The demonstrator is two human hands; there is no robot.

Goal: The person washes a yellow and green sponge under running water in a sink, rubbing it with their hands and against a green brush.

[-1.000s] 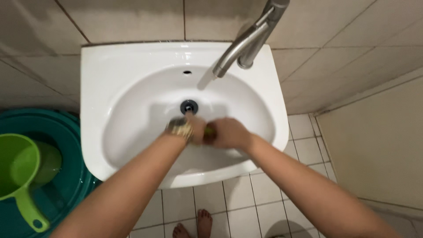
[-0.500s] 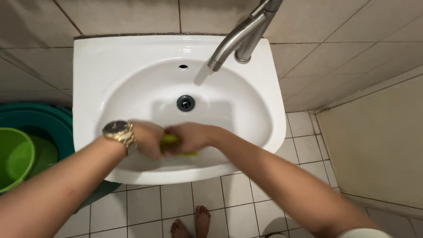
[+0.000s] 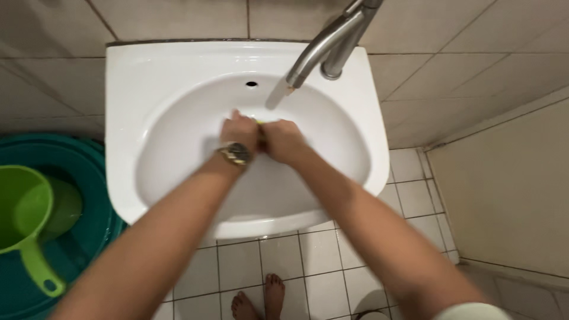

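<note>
Both hands pressed together over the middle of a white sink.

Left hand [image 3: 239, 131], gold watch [image 3: 235, 153] at the wrist, and right hand [image 3: 281, 140] are clenched side by side on a yellow-green sponge [image 3: 260, 122], only a sliver showing between them at frame centre. Sink [image 3: 148, 77] rim around; metal tap [image 3: 323, 44] upper right; green scoop [image 3: 26, 219] in teal basin [image 3: 83, 172] lower left.

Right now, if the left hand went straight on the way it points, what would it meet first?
Probably the back slope of the white sink, near the overflow hole; the left hand points up-frame over the bowl, though depth is unclear.
</note>
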